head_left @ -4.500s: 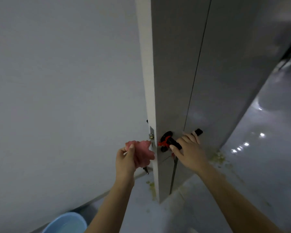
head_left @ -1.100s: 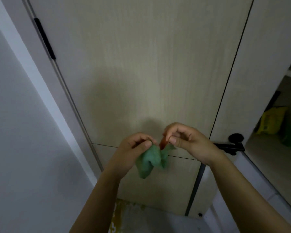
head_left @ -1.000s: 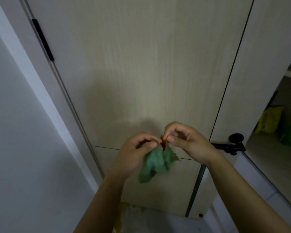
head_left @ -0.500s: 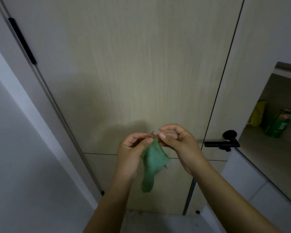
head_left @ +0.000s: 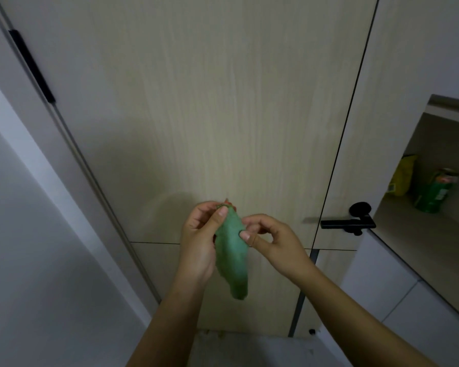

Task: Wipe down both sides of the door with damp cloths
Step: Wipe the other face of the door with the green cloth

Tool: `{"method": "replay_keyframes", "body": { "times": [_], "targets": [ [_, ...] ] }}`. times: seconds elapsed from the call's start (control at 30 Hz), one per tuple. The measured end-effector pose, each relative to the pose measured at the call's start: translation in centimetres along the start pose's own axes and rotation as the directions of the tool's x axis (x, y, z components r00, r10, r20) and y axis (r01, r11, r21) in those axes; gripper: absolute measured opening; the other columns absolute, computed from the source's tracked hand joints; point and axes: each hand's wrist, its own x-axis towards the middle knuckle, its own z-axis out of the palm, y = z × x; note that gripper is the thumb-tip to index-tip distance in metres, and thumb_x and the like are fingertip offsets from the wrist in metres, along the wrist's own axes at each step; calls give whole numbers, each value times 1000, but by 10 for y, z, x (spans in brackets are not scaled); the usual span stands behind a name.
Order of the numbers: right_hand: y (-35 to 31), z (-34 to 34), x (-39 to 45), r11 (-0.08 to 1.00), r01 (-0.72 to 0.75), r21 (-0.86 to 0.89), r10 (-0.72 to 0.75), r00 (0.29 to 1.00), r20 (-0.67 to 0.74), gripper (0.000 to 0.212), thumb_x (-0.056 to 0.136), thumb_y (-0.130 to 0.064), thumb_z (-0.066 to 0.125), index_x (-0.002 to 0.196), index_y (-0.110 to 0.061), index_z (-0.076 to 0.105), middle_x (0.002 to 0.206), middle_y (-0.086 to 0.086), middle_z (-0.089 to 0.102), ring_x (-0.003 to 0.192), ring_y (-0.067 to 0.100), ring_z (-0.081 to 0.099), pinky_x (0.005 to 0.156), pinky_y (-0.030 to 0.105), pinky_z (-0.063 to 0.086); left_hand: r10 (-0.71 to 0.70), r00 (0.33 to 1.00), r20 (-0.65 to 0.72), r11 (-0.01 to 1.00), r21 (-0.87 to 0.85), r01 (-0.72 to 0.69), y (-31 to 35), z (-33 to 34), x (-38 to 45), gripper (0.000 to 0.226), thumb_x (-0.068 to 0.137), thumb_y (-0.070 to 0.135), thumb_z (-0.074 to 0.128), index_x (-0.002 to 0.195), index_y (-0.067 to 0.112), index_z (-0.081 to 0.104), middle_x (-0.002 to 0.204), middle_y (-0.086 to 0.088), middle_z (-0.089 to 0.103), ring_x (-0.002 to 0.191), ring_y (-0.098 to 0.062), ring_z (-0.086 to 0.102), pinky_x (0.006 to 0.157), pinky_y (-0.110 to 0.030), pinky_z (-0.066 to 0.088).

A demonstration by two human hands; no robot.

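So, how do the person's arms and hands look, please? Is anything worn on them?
Both forearms are bare, with no sleeves in view. The left hand and right hand wear no gloves, and I see no rings, watch or bracelets. The fingernails are short and unpainted.

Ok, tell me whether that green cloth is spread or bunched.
Bunched: the green cloth hangs as a narrow roll from the left hand.

Single head-worn camera view, close to a door.
The wide-angle camera looks forward and slightly down from the person's head, squarely facing the pale wood door point(head_left: 223, 115) at close range, with both forearms entering from the bottom edge.
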Motion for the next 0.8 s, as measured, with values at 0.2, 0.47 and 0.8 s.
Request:
{"method": "replay_keyframes", "body": {
  "times": [0.2, 0.47, 0.8],
  "targets": [
    [-10, -10, -2, 995, 95, 22, -97, 988, 120, 13, 82, -12, 71, 80, -3, 61, 74, 12, 62, 67, 14, 54, 66, 27, 43, 100, 993, -68, 984, 157, -89, -8, -6, -2, 11, 71, 21, 69, 71, 32, 72, 80, 6, 72, 75, -5, 68, 62, -17, 52],
    [-20, -20, 2, 985, 98, -145, -49, 949, 312, 15, 94, -18, 55, 82, -20, 46, 66, -5, 53, 61, 8, 49, 58, 23, 37, 128, 989, -80, 986, 119, -118, -13, -1, -1, 23, 78, 10, 67, 70, 31, 71, 80, 4, 73, 79, -6, 69, 65, -17, 52],
    [-36, -46, 16, 959, 56, -278, 72, 899, 431, 17, 99, -15, 44, 101, -21, 61, 93, 0, 57, 91, 10, 55, 84, 24, 41, 147, 987, -62, 972, 193, -133, -9, -3, -3, 19, 79, 9, 66, 73, 27, 68, 82, 3, 73, 75, -6, 66, 63, -18, 51]
  ]
}}
